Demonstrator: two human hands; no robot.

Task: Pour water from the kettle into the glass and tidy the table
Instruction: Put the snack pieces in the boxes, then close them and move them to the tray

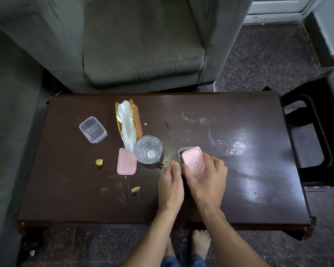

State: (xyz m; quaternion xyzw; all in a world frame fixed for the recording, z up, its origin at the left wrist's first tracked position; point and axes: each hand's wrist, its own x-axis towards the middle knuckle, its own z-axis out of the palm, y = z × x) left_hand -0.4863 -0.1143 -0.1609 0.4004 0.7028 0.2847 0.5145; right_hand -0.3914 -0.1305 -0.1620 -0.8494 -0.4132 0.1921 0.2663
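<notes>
A clear glass (148, 149) stands upright near the middle of the dark wooden table (239, 189). Just right of it sits a small clear container (180, 152) with a pink lid (192, 161) lying on top, slightly askew. My right hand (208, 178) grips that lid from the near side. My left hand (171, 185) rests against the container's left side, fingers together. A second pink lid (126, 164) lies flat left of the glass. Another clear container (93, 129) stands open further left. No kettle is visible.
A gold wire napkin holder (132, 116) with white napkins stands behind the glass. Two orange candy wrappers (99, 162) (135, 189) lie on the near left. A grey armchair (143, 54) stands beyond the table, a dark stool (314, 132) at its right. My bare feet show below.
</notes>
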